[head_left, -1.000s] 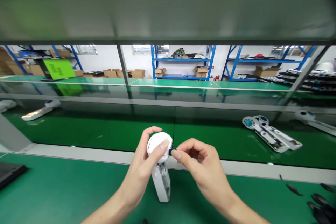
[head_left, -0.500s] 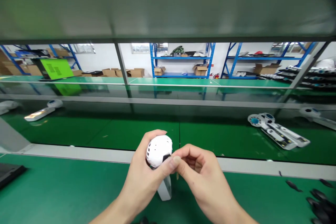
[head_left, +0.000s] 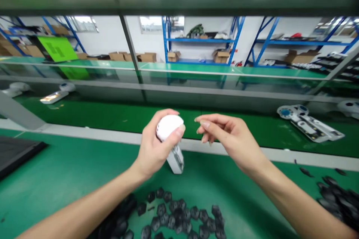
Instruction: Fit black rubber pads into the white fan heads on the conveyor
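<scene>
My left hand (head_left: 153, 149) is closed around the round white head of a small white handheld device (head_left: 169, 127). The device's grey-white handle (head_left: 175, 160) points down toward the green mat. My right hand (head_left: 228, 138) hovers just to the right of the device, apart from it, with its fingers loosely curled and nothing visible in them. A heap of several small black plastic parts (head_left: 174, 214) lies on the mat below my hands.
A grey rail (head_left: 84, 134) separates the green mat from a green conveyor belt (head_left: 112, 115). White devices (head_left: 308, 123) lie on the belt at right, another (head_left: 54, 95) at left. More black parts (head_left: 336, 194) sit at far right. A dark tray (head_left: 14, 151) is at left.
My right hand has let go of the device's head and drawn away to the right. The camera has tilted down, bringing the black parts into view.
</scene>
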The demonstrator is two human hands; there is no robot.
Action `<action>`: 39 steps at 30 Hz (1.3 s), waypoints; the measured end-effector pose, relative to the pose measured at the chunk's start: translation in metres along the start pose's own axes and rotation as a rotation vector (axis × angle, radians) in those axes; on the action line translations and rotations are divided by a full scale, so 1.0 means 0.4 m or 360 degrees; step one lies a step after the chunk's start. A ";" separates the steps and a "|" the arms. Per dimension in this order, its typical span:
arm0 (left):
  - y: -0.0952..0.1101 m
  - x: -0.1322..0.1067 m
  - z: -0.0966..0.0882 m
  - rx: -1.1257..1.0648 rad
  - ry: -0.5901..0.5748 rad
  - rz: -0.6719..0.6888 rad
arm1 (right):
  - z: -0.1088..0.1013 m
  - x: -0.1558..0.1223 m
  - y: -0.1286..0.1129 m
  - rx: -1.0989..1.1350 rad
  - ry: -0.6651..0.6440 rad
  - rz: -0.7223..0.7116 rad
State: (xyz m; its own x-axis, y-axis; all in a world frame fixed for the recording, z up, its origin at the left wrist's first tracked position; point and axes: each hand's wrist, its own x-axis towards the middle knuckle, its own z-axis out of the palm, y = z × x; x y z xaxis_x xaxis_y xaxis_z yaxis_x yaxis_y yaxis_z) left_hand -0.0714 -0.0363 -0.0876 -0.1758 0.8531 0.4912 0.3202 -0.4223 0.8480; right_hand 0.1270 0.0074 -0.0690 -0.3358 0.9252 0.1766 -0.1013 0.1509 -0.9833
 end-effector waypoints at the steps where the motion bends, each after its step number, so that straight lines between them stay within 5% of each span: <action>1: -0.003 0.003 0.000 -0.0005 -0.0001 0.0010 | -0.001 -0.003 -0.001 -0.0046 -0.0049 0.0032; 4: -0.023 0.017 0.001 -0.0096 0.0016 -0.0075 | 0.012 -0.025 0.008 -0.0287 -0.0412 0.0250; 7: -0.061 0.044 -0.001 -0.0414 0.0153 -0.0388 | 0.043 -0.058 0.040 -0.0632 -0.0781 0.0392; 13: -0.136 0.105 -0.018 -0.0967 0.0470 -0.0915 | 0.110 -0.103 0.110 -0.1314 -0.0964 -0.0057; 18: -0.136 0.105 -0.033 -0.1086 0.0017 -0.1241 | 0.124 -0.117 0.103 -0.1688 -0.1140 -0.0153; 24: -0.115 0.096 -0.038 -0.0857 -0.0258 -0.1166 | 0.138 -0.152 0.117 -0.1949 -0.1047 -0.0668; 30: -0.143 0.111 -0.059 -0.0685 -0.0029 -0.1048 | 0.166 -0.188 0.151 -0.2087 -0.0689 -0.1346; 36: -0.224 0.096 -0.067 -0.0533 0.0391 -0.0879 | 0.165 -0.190 0.162 -0.2123 -0.0655 -0.1272; 39: -0.250 0.082 -0.069 -0.0475 0.0502 -0.0799 | 0.130 -0.163 0.181 -0.1925 -0.0704 -0.1007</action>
State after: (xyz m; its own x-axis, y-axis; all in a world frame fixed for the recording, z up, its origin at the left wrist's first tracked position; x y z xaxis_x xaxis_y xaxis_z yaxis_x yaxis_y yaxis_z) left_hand -0.1350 0.0256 -0.1508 -0.5153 0.8568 0.0185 -0.1352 -0.1025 0.9855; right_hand 0.0930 -0.0603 -0.1494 -0.8171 0.4435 0.3682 0.4279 0.8947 -0.1281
